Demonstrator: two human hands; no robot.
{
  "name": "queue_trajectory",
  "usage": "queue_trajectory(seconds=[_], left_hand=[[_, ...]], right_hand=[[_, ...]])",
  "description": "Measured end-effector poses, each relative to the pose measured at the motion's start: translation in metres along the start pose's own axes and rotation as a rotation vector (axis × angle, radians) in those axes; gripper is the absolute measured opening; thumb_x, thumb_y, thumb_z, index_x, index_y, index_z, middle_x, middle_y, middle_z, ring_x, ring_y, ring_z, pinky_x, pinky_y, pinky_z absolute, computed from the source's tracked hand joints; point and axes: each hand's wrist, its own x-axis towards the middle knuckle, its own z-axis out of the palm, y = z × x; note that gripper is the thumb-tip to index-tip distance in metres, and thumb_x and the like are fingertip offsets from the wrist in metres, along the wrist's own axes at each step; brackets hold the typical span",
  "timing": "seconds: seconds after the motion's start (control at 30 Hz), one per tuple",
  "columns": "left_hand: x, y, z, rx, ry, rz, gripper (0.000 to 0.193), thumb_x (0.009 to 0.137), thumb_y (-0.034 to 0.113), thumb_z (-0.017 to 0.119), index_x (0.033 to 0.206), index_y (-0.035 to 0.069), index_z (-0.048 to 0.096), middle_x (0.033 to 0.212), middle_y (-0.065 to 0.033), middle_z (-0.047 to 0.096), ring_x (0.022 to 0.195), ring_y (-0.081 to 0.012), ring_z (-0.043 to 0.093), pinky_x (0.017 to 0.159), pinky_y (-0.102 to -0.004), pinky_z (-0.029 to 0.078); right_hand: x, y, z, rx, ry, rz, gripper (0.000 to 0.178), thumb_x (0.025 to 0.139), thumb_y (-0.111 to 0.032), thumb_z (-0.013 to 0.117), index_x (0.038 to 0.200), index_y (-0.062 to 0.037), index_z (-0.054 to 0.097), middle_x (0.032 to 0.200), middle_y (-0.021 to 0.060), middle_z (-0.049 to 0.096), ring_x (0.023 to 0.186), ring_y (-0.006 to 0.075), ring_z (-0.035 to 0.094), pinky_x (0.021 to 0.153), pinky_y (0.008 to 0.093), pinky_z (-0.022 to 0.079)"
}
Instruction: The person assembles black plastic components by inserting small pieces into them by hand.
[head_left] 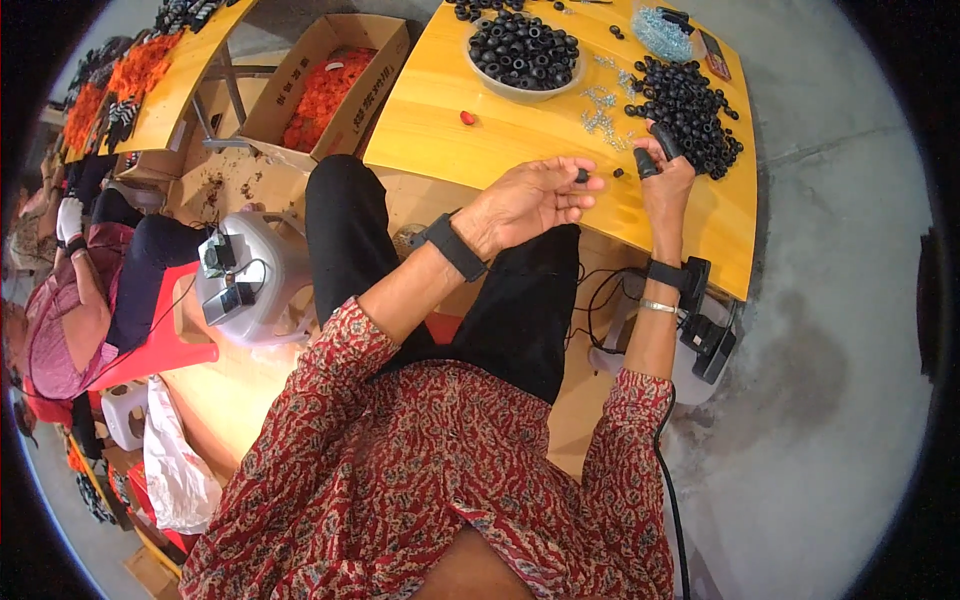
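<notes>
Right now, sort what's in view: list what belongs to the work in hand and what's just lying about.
Apparently in the work:
left hand, with a small black piece at its fingertips
right hand, beside the black pile
bowl of black pieces
small silvery pieces

Apparently just lying about:
small red piece
cardboard box of orange pieces
white sack

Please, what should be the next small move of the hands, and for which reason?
I would tentatively suggest that the right hand pick up one of the small silvery pieces on the yellow table. The left hand holds a small black piece, while the right hand's thumb and forefinger, in black covers, look parted, and the silvery pieces lie close by.
</notes>
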Motion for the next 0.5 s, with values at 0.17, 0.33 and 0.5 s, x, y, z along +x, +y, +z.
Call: queue_trajectory(seconds=[0.17,0.33,0.5], left_hand=[[0.007,-0.005,0.0,-0.032,0.008,-0.008,0.026,0.097,0.017,0.045,0.116,0.001,0.051,0.109,-0.0105,0.061,0.091,-0.0169,0.059,0.075,-0.0275,0.048],[0.007,-0.003,-0.002,-0.125,0.033,0.015,0.025,0.098,0.019,0.045,0.114,0.0,0.05,0.117,-0.0141,0.058,0.094,-0.0198,0.059,0.078,-0.0286,0.05],[-0.005,0.001,0.005,-0.289,-0.055,0.018,0.028,0.097,0.023,0.045,0.113,0.0,0.046,0.133,-0.016,0.048,0.105,-0.0245,0.057,0.082,-0.0299,0.05]], right_hand=[[0.0,-0.006,-0.001,0.027,0.012,0.009,0.031,0.085,0.005,0.058,0.115,0.0015,0.06,0.095,0.0017,0.065,0.08,0.005,0.056,0.07,0.0193,0.047],[-0.007,-0.02,-0.008,0.292,0.051,-0.03,0.037,0.084,0.01,0.056,0.12,0.006,0.054,0.096,0.0045,0.064,0.083,0.0081,0.058,0.077,0.021,0.048],[-0.044,-0.087,-0.013,0.131,0.069,-0.177,0.039,0.078,0.015,0.057,0.115,0.0047,0.058,0.096,0.0043,0.064,0.081,0.0084,0.057,0.069,0.0201,0.046]])
